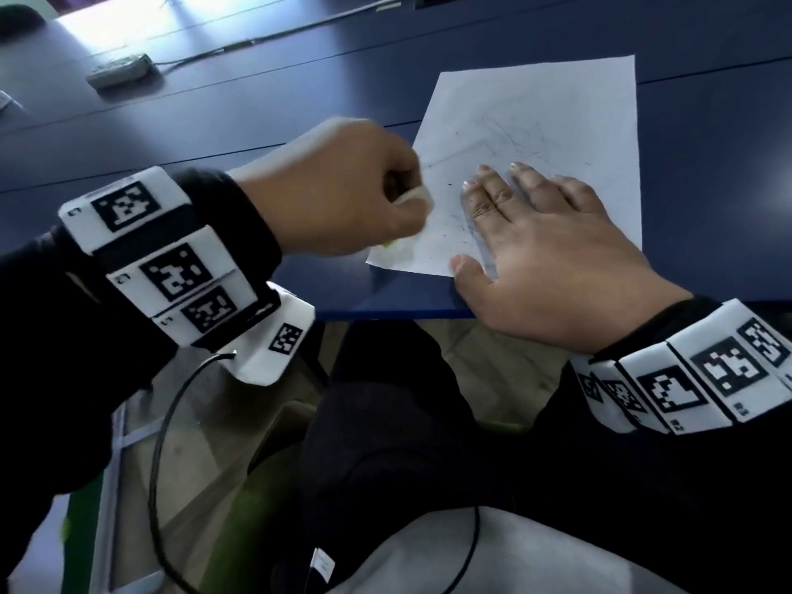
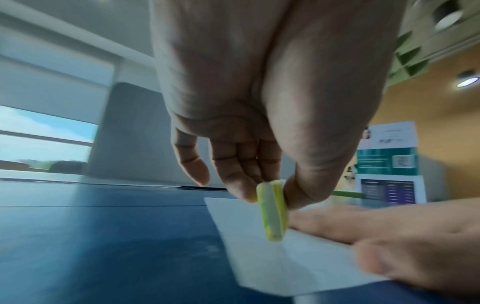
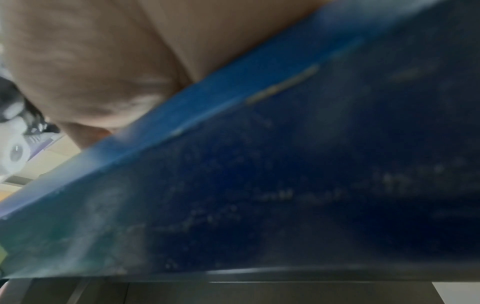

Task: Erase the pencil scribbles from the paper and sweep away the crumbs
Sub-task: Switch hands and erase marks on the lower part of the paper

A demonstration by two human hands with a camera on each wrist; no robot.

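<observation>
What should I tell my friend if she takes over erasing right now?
Left hand pinches the yellow-green eraser at the near left corner of the paper.
Right hand lies flat, fingers straight, pressing the paper on the blue table.
Done: near corner looks mostly rubbed.
Left: faint pencil scribbles in the middle remain; dark crumbs by the fingers need sweeping off.

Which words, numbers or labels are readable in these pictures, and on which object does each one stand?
No text can be read.
Posters: print and a QR-like square, too blurred.
Wrist bands: black-and-white coded squares with tiny corner marks, too small.
Paper: only pencil scribbles, no words.
</observation>
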